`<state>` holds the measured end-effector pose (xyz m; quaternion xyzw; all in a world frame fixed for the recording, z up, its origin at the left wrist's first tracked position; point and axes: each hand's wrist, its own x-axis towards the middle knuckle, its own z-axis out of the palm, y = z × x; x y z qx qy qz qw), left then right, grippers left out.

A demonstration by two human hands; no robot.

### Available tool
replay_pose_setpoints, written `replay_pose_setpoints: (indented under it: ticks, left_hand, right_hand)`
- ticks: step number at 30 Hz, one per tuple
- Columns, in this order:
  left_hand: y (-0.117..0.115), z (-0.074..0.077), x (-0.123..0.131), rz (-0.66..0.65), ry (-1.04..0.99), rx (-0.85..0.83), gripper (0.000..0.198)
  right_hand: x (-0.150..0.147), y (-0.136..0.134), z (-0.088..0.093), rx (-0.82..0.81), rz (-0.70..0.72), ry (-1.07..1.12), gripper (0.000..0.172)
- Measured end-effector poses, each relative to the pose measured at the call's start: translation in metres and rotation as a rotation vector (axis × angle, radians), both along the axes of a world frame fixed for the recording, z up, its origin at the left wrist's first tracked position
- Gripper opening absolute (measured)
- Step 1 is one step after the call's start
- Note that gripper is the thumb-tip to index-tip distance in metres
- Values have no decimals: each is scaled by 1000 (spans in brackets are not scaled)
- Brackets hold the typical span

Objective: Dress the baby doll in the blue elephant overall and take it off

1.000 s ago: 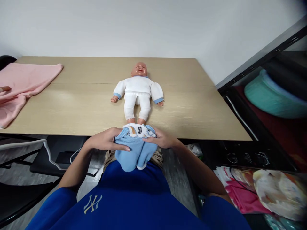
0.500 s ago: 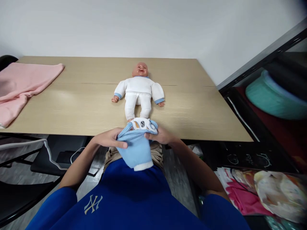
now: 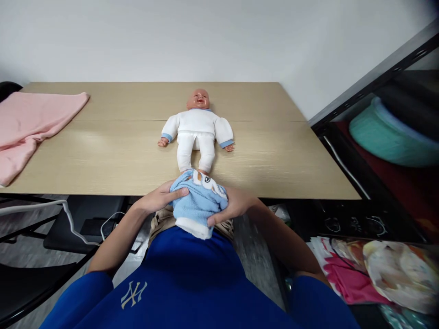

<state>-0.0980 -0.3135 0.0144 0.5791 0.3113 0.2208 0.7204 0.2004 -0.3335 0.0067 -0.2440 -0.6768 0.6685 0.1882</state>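
Observation:
Just off the table's front edge, a light blue garment [image 3: 197, 208] with a white cuff and a printed eye pattern is bunched between my hands. My left hand [image 3: 161, 197] grips its left side, thumb on top. On its right side my right hand [image 3: 233, 204] is closed, with the thumb near the white cuff. The fingers under the cloth are hidden. Beyond the garment a baby doll [image 3: 197, 123] lies face up on the table, dressed in white with blue cuffs and collar. Its feet are by the garment's far edge.
The wooden table [image 3: 274, 160] stands against a white wall. A pink cloth [image 3: 37, 119] lies at its left end. At the right, a black shelf holds a teal bowl [image 3: 391, 132], with bagged items [image 3: 398, 274] lower down. A black chair [image 3: 30, 288] and a white cable [image 3: 70, 219] are at the left.
The garment is more bunched up, and its white cuff has shifted left and slightly up. My right thumb has moved down toward the cuff. The doll has stayed in place.

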Motion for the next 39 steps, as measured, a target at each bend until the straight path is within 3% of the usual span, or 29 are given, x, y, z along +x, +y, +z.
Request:
replay_pose_setpoints:
  ticks: [6,10,14,16,20,28,34,39]
  left_hand:
    - [-12,8,-4,-36,12,58,72]
    - [-17,15,-3,-56,74,124,58]
    - [-19,12,3,229,192,201,47]
    - [-15,4,6,377,268,266,46]
    - [-4,-14,11,483,439,444,39]
    - [13,-34,12,281,601,480,24]
    - [15,-51,20,298,836,638,22]
    - [12,-67,22,365,721,629,21]
  right_hand:
    - [3,3,-10,-14,-203,37,79]
    - [-13,-4,9,167,-280,0,79]
    - [-31,-12,28,351,-550,-285,33]
    - [-37,-7,31,419,-607,-420,21]
    - [-42,12,29,482,-600,-545,22]
    - [-41,31,12,608,-508,-785,29]
    - [-52,24,4,646,-499,-970,49]
    - [-50,25,-6,638,-451,-887,50]
